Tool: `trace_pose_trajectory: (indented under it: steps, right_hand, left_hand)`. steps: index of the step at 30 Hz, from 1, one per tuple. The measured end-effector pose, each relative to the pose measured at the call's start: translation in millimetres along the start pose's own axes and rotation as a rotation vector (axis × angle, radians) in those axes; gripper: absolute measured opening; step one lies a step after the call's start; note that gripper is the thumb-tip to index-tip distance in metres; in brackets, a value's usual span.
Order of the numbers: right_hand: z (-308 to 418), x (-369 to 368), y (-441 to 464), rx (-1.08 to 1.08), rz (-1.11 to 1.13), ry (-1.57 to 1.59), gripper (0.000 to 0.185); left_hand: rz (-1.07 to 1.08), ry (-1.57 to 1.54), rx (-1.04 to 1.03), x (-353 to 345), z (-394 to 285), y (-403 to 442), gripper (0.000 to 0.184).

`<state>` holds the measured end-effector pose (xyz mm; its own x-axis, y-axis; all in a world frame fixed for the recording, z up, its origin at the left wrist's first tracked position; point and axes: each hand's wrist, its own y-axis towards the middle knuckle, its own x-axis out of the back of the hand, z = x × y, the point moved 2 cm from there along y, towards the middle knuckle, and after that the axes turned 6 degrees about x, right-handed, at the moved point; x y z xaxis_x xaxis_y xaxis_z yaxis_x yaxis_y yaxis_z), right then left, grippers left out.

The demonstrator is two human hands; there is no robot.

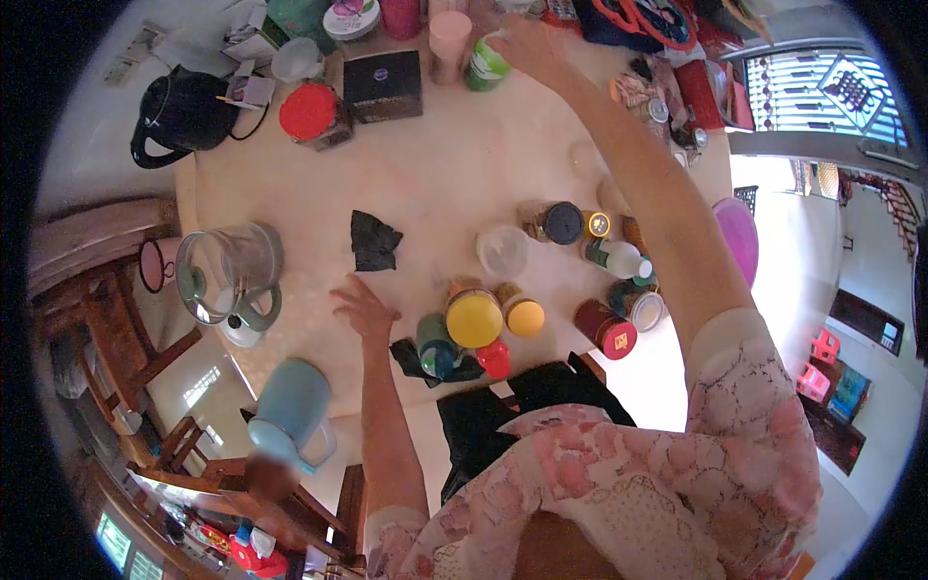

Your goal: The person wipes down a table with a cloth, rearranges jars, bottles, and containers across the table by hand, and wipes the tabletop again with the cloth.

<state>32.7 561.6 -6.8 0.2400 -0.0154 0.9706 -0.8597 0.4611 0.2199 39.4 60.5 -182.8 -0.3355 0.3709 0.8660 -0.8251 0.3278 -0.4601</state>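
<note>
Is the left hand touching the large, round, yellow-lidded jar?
Apart: the head view shows bare pale tabletop between the left hand and the yellow-lidded jar.

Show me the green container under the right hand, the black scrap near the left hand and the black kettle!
Green container (489, 66): head view, on its side.
Black scrap (374, 244): head view, on the middle of its crinkled surface.
Black kettle (189, 111): head view, on its body.

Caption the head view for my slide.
Right hand at a green container on the table's far side, left hand near a black scrap.
</note>
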Motion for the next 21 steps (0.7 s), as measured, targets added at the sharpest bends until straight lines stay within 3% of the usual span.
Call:
trace_pose_trajectory:
  steps: [2,4,7,8,10,12,17,21]
  right_hand:
    - [6,5,1,-0.053,0.058,0.06,0.04]
    - [2,12,-8,-0.115,0.119,0.119,0.045]
    - [1,27,-33,0.226,-0.126,0.457,0.037]
    - [1,31,-48,0.218,-0.121,0.456,0.037]
    - [0,49,-98,0.136,0.071,0.393,0.037]
    - [-4,78,-150,0.205,0.269,0.307,0.036]
    - [-8,143,-257,-0.004,0.313,0.196,0.029]
    - [-4,163,-314,-0.32,0.546,-0.01,0.032]
  left_hand:
    - [-0.13,0.132,-0.111,-2,1,4,0.13]
    - [-0.061,0.092,-0.081,-6,3,5,0.13]
    - [0.025,0.041,-0.022,2,0,1,0.131]
    - [0.029,0.017,0.013,9,-1,0,0.131]
    - [0.066,0.004,0.038,26,-6,-4,0.13]
    - [0.092,-0.013,0.069,30,-10,-5,0.13]
    - [0.187,0.004,0.081,29,-8,0,0.13]
    - [0.165,-0.082,0.126,14,-3,3,0.132]
